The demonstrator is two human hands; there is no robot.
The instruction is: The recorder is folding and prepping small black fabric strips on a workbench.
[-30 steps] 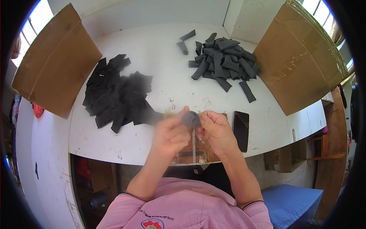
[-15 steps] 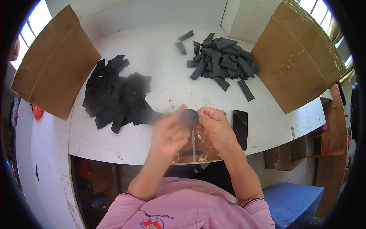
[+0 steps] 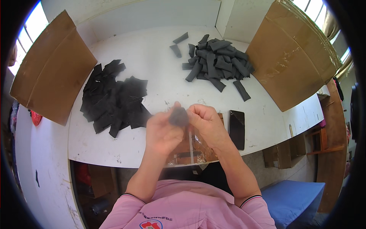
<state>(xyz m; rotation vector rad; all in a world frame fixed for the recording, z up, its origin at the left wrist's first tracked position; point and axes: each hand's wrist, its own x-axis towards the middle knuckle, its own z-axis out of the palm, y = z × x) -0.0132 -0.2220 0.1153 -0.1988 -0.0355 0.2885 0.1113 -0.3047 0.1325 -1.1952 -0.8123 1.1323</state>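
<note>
Between my two hands, above the front part of the white table, is a small dark fabric piece (image 3: 178, 116), blurred and bunched into a rounded shape. My left hand (image 3: 164, 131) holds it from the left, thumb raised behind it and the other fingers curled. On its right edge the thumb and fingertips of my right hand (image 3: 206, 121) pinch the cloth. A heap of flat black fabric pieces (image 3: 114, 100) spreads to the left of my hands. Farther back on the right lies a pile of dark grey fabric tubes (image 3: 217, 61), with a few loose ones around it.
A black phone (image 3: 236, 129) lies right of my right hand. Cardboard panels stand at the left (image 3: 53, 68) and right (image 3: 293, 57) of the table. Brown board under clear tape (image 3: 183, 150) covers the front edge below my hands. A blue-covered block (image 3: 293, 200) sits lower right.
Both hands and the fabric piece have shifted slightly left in the picture, and the table scene has shifted a little too. My left palm shows more openly; the right hand still pinches the piece.
</note>
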